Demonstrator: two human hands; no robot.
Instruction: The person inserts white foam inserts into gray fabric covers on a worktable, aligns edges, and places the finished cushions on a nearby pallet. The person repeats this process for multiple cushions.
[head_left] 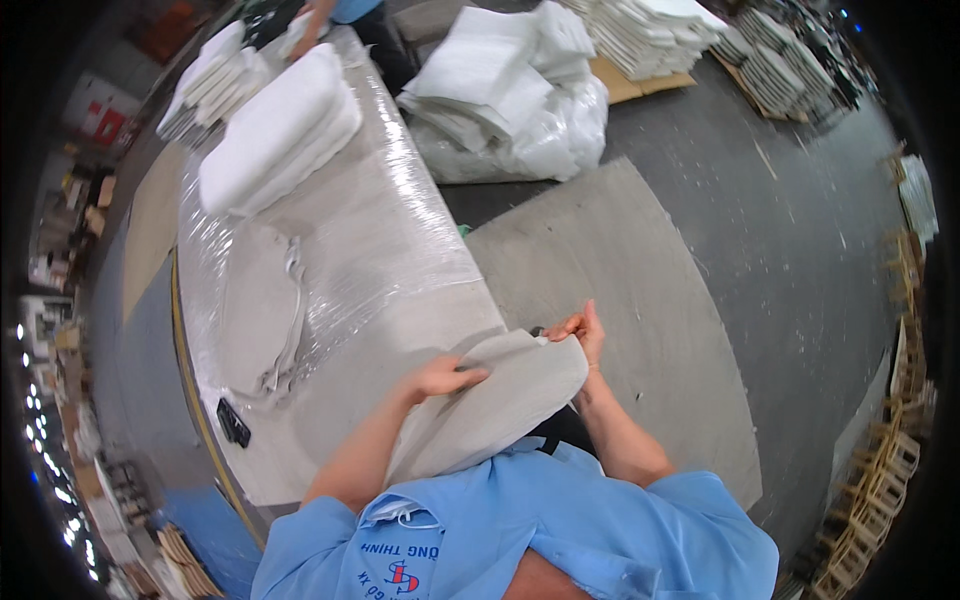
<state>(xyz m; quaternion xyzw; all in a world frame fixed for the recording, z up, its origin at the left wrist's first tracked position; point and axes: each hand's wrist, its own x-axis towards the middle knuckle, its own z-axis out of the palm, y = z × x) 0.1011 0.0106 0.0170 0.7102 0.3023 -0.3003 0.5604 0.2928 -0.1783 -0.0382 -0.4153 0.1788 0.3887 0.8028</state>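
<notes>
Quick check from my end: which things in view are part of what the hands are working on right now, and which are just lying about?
In hand:
- grey cloth piece, pinched by the left hand and the right hand
- plastic-wrapped table beneath it

Lying about:
- white folded stack on the table
- small black object at the table edge
- bagged white bundles on the floor

A limp grey cloth piece (490, 405) hangs draped off the plastic-wrapped table edge.
</notes>
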